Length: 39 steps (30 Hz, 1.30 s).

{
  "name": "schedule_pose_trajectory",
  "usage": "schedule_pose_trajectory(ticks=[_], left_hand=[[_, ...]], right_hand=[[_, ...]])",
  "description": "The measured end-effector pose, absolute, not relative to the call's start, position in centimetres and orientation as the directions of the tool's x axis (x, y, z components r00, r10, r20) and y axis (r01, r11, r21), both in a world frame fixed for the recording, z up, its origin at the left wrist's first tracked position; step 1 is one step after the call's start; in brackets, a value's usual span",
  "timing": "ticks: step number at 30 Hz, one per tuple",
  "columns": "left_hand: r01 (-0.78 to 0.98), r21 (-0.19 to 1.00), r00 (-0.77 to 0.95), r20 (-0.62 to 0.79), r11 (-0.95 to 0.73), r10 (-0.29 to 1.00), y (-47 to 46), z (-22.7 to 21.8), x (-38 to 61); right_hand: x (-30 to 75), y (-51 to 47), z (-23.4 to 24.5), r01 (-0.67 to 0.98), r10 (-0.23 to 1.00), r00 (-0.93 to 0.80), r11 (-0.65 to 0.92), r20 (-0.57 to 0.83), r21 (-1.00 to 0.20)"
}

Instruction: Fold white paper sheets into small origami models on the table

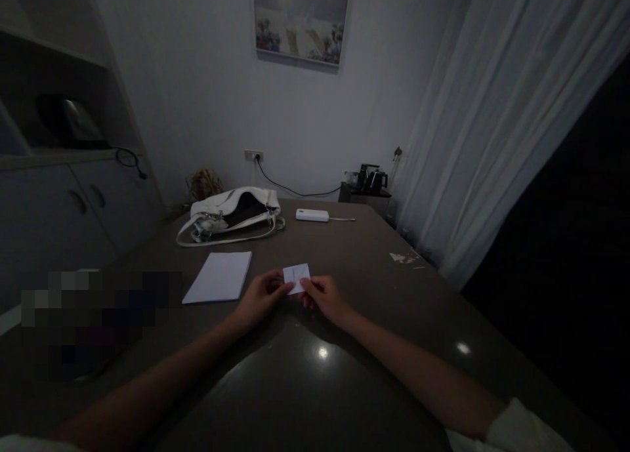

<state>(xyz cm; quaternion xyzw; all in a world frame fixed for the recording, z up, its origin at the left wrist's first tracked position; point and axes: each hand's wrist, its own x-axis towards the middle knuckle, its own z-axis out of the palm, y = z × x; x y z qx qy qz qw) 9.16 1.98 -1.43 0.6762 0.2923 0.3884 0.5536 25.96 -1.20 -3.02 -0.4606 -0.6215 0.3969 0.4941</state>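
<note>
A small folded square of white paper (296, 276) is held up over the dark table, crease lines crossing its face. My left hand (264, 293) pinches its lower left edge, thumb on the front. On the lower right side my right hand (325, 298) grips it the same way, with the thumb on top and the fingers curled behind. Both thumbs lie close together near the bottom edge of the paper. The fingers behind it are partly hidden. To the left of my left hand lies a stack of white paper sheets (219, 277).
A white handbag (233, 214) rests at the back left of the table (384, 347). Behind the paper lies a white power bank (312, 215) with a short cable. Paper scraps (404, 258) lie near the right edge. A black kettle (377, 180) stands beyond the table.
</note>
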Motion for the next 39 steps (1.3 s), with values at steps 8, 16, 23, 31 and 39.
schedule_pose_trajectory(ticks=[8,16,23,31,39], left_hand=[[-0.034,0.970,0.476,0.226,-0.239,0.850,2.08,-1.68,8.97],[-0.027,0.971,0.508,0.218,-0.237,0.834,1.86,-1.68,9.22],[-0.065,0.931,0.484,0.345,-0.360,0.804,1.78,-1.32,8.83],[-0.019,0.917,0.428,0.368,-0.399,0.825,2.10,-1.57,8.94],[-0.045,0.970,0.432,0.234,-0.239,0.871,2.18,-1.43,8.78]], right_hand=[[25.96,-1.26,-2.73,0.151,0.960,-0.155,0.257,0.234,-0.954],[26.15,-1.33,-2.67,0.146,0.960,-0.147,0.259,0.238,-0.955],[26.37,-1.10,-2.56,0.065,0.983,-0.094,0.164,0.157,-0.984],[26.35,-0.71,-2.94,-0.065,0.974,-0.043,0.219,0.222,-0.973],[26.07,-1.46,-2.09,-0.072,0.967,0.001,0.255,0.256,-0.964]])
